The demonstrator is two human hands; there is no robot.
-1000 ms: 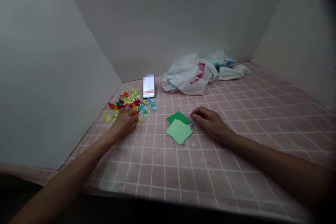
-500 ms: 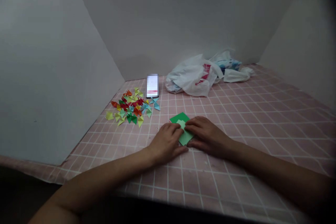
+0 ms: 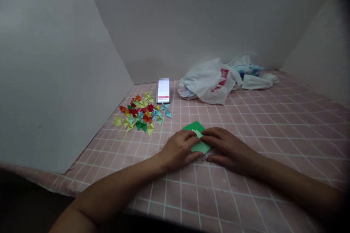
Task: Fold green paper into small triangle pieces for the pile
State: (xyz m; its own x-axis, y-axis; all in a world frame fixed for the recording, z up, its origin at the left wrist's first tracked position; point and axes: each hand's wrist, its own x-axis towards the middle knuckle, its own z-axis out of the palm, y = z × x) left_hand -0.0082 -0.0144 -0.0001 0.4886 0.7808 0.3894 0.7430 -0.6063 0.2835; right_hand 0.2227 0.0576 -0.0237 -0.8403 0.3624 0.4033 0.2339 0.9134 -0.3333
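A small stack of green paper squares (image 3: 194,128) lies on the pink checked tablecloth (image 3: 246,123). My left hand (image 3: 179,149) and my right hand (image 3: 228,149) meet over it, fingers curled and pinching the top light green sheet (image 3: 201,147) from both sides. Most of that sheet is hidden under my fingers. A dark green sheet shows just behind it. To the left lies a heap of several small folded paper pieces (image 3: 142,113) in red, yellow, green, orange and blue.
A phone (image 3: 163,91) stands lit behind the heap of folded pieces. Crumpled white plastic bags (image 3: 210,82) lie at the back, by the grey walls that enclose the table on three sides. The table's front edge runs just below my forearms.
My left hand left the heap of folded pieces and came right to the green paper stack. Both hands now pinch the top sheet. The camera view shifted a little to the left.
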